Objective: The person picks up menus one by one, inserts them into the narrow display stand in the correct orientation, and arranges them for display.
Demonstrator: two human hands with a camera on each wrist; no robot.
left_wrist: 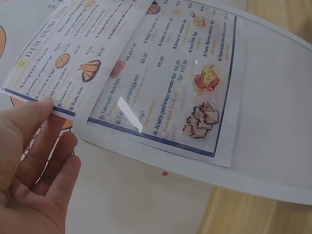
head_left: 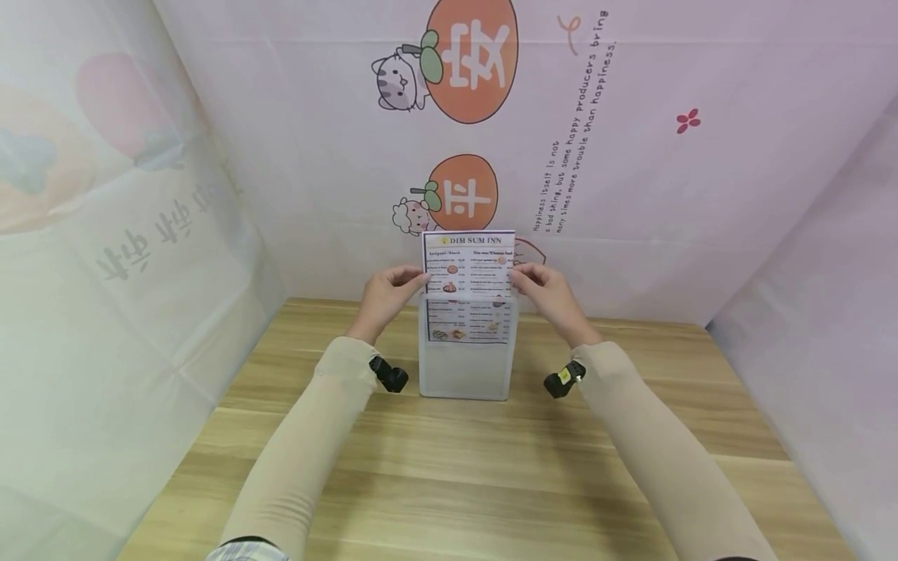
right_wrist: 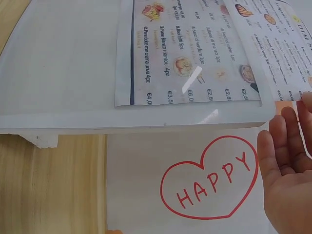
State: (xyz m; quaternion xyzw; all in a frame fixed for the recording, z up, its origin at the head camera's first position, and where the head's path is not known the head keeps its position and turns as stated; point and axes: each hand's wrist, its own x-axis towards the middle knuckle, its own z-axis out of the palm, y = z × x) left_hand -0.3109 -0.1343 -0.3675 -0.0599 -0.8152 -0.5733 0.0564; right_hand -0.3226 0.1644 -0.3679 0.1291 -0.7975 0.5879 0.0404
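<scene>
A printed menu sheet headed "DIM SUM INN" stands upright with its lower part inside a clear-fronted white display holder. Its upper part sticks out above the holder's top edge. My left hand pinches the sheet's left edge between thumb and fingers, just above the holder. On the opposite edge, my right hand pinches the sheet at about the same height. In the left wrist view, the menu's lower edge shows through the clear front, with bare holder below it.
The holder stands on a wooden table near its back edge. Behind hangs a pale printed cloth with orange fruit and cartoon animals. White cloth walls close in both sides. A red heart reading "HAPPY" is on the backdrop.
</scene>
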